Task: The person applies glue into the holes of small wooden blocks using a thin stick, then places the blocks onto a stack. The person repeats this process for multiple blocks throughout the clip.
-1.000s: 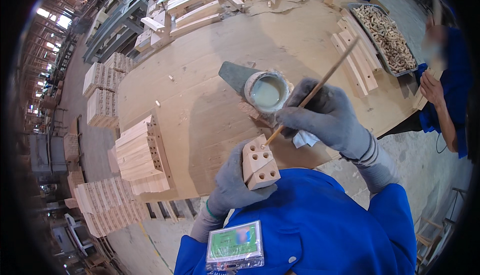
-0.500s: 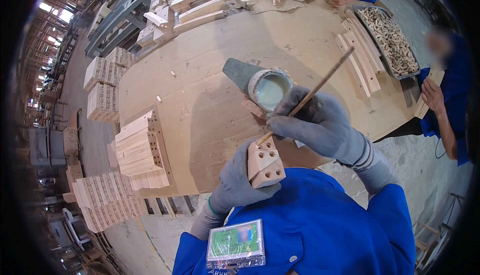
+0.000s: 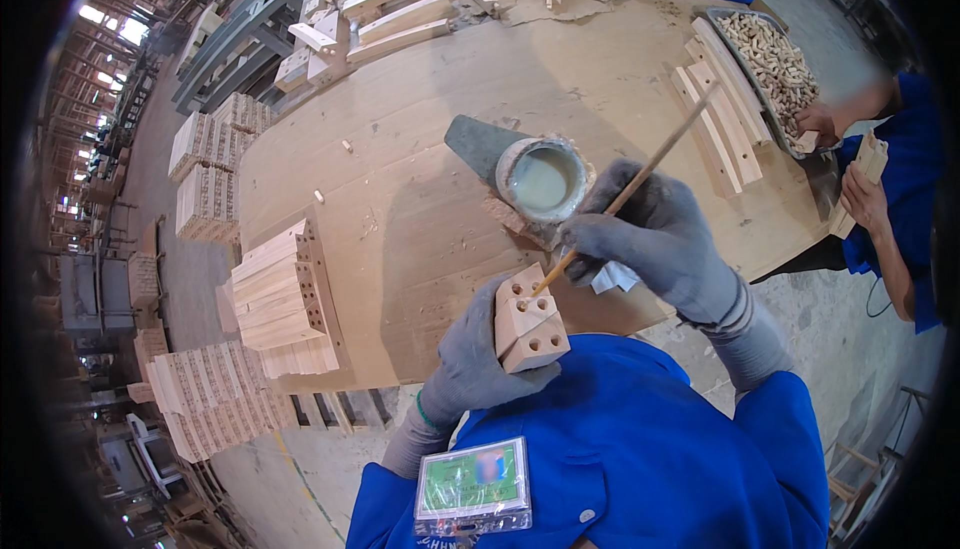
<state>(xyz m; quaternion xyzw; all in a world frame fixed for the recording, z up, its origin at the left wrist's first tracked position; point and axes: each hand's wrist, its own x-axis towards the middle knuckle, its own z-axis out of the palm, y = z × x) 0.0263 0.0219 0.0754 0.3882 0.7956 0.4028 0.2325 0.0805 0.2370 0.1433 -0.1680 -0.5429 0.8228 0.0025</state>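
In a grey glove, my left hand is wrapped round a bundle of drilled wooden blocks, their holed ends turned up. My gloved right hand pinches a thin wooden stick between thumb and fingers. The stick's lower tip touches the holed end near one of the holes; its long upper part slants away to the upper right. Just beyond my right hand stands a round pot of whitish liquid, crusted at the rim. A flat grey-green piece juts out to the pot's left.
Drilled wooden blocks are stacked at the table's left edge, with further stacks beside it. At the right are wooden rails and a tray of dowels, into which a co-worker's hand reaches. Wooden parts lie at the far side.
My right hand has shifted slightly right, and the stick's tip has moved to another hole. The co-worker at right has reached into the dowel tray. The far person's hand has left the upright piece.
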